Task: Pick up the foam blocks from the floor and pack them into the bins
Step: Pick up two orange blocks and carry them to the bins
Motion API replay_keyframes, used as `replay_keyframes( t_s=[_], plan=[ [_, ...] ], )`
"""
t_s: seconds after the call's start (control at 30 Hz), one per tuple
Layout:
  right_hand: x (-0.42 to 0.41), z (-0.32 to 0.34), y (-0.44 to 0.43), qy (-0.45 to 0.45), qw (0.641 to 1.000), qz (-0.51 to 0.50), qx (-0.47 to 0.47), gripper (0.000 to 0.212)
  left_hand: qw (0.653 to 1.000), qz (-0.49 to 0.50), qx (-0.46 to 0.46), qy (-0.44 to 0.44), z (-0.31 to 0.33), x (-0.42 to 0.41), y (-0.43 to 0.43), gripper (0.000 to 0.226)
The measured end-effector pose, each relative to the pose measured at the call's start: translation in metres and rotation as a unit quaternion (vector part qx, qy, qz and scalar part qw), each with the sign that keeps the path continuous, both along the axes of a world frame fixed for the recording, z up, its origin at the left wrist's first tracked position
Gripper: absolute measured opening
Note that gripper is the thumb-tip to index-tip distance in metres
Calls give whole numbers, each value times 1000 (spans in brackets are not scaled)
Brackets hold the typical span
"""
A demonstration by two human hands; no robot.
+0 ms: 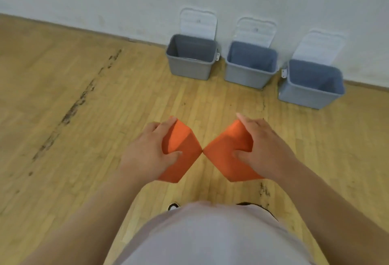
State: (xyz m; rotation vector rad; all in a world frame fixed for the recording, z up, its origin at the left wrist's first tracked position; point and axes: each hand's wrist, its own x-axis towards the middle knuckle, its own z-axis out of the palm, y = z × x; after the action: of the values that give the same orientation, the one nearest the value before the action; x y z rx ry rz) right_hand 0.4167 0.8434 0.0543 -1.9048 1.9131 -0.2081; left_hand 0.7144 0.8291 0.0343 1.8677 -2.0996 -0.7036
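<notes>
Your left hand (pixel 147 151) grips the left foam block (pixel 186 149), thumb on its near face and fingers curled over the top. Your right hand (pixel 266 149) grips the right foam block (pixel 223 159) likewise. Both are matte orange, sharp-edged bricks held above the wooden floor (pixel 63 75). They're tilted, inner corners touching, long axes slanting outward toward you. Three grey plastic bins (pixel 250 75) stand open by the wall.
</notes>
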Motion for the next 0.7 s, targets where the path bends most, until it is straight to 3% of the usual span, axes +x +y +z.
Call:
replay_keyframes(
  t_s=[0.33, 0.7],
  plan=[
    [43, -4, -133, -8, 1000, 9, 1, 95, 1000, -10, 21, -17, 9, 50, -134, 92],
    [-7, -44, -362, -52, 995, 82, -12, 96, 997, 66, 11, -47, 7, 11, -318, 93]
  ],
)
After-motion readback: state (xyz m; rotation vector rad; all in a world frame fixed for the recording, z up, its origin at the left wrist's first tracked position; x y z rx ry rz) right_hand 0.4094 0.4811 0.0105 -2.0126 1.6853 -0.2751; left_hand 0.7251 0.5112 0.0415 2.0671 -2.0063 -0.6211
